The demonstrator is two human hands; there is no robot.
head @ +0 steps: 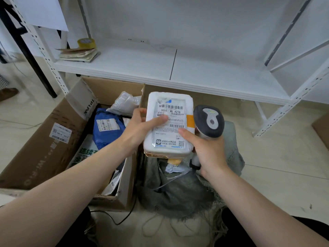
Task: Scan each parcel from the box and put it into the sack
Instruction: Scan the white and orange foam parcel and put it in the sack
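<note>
Head view, left to right: cardboard box (pixel 53 139) on the floor with a blue parcel (pixel 106 129) inside. Left hand (pixel 140 129) grips the white parcel (pixel 169 122) by its left edge, thumb on the label. Parcel is held in the air label up, long axis running away from the person. Right hand (pixel 204 150) is wrapped round the scanner (pixel 209 122) handle, thumb touching the parcel's right edge. Scanner head is just beside that edge and seems not aimed at the barcode. Sack (pixel 178 193) mouth lies directly below the parcel, so dropping it in likely means straight down.
</note>
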